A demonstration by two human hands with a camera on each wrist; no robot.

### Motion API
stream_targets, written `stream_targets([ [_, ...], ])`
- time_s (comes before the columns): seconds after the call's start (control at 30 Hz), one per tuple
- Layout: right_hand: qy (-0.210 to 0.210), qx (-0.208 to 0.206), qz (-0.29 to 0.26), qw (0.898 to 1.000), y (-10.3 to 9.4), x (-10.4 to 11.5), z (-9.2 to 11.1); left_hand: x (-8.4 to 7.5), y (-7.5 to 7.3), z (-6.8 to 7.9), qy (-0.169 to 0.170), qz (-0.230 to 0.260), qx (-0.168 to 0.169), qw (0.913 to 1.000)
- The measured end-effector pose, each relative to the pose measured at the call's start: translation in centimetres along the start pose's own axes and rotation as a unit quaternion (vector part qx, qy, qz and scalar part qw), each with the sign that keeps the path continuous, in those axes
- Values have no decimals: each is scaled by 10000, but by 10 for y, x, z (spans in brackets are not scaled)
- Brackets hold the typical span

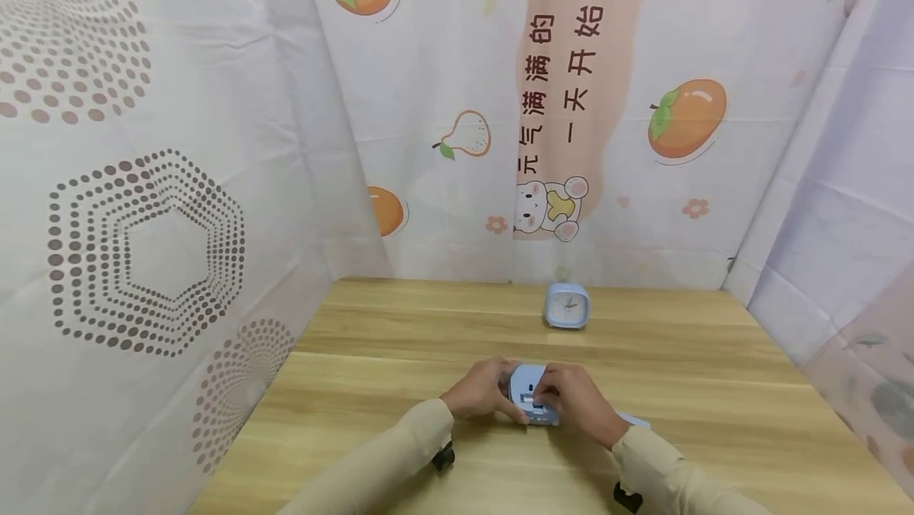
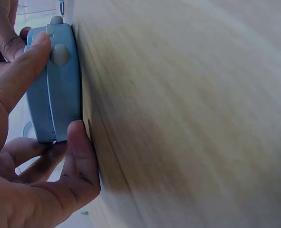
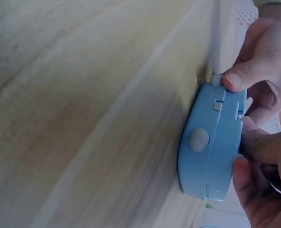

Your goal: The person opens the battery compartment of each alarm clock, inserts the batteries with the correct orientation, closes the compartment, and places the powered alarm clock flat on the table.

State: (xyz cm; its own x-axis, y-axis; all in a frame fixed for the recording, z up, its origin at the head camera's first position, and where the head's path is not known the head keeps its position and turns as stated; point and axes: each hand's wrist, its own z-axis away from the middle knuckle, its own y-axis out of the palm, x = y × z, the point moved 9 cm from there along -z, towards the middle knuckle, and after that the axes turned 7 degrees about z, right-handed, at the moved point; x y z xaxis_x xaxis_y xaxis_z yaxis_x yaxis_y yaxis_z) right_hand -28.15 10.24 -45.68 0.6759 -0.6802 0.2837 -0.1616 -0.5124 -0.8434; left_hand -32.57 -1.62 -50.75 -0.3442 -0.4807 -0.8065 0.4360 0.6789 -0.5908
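A light-blue alarm clock [image 1: 527,378] lies on its face on the table, its back turned up. My left hand [image 1: 482,393] grips the clock's left side, with the thumb along the near edge; in the left wrist view, fingers curl around the far side. The curled fingers of my right hand [image 1: 577,398] reach into a recess in the clock's back. Beside those fingertips, a small silvery piece [image 1: 528,400] shows in the recess, possibly a battery. What the right fingertips touch is hidden. The clock's edge has a round grey foot [image 3: 199,140].
Another light-blue clock [image 1: 567,306] stands upright toward the back of the wooden table [image 1: 400,324], its dial facing me. A flat pale-blue piece [image 1: 634,420] lies right of my right wrist, partly covered. Patterned curtains [image 1: 443,205] hang behind and at both sides.
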Motion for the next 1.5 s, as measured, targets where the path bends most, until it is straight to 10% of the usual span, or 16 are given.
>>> stream_targets([
  [0.43, 417, -177, -77, 9989, -3, -6, 2, 3, -2, -2, -92, -17, 1, 10000],
  [0.93, 1897, -55, -885, 9778, -13, -54, 27, 5, -4, 2, -115, 178, -105, 9997],
  [1.5, 2011, 209, -119, 9793, -24, -82, 64, 9, -3, 4, -211, 255, -239, 9992],
])
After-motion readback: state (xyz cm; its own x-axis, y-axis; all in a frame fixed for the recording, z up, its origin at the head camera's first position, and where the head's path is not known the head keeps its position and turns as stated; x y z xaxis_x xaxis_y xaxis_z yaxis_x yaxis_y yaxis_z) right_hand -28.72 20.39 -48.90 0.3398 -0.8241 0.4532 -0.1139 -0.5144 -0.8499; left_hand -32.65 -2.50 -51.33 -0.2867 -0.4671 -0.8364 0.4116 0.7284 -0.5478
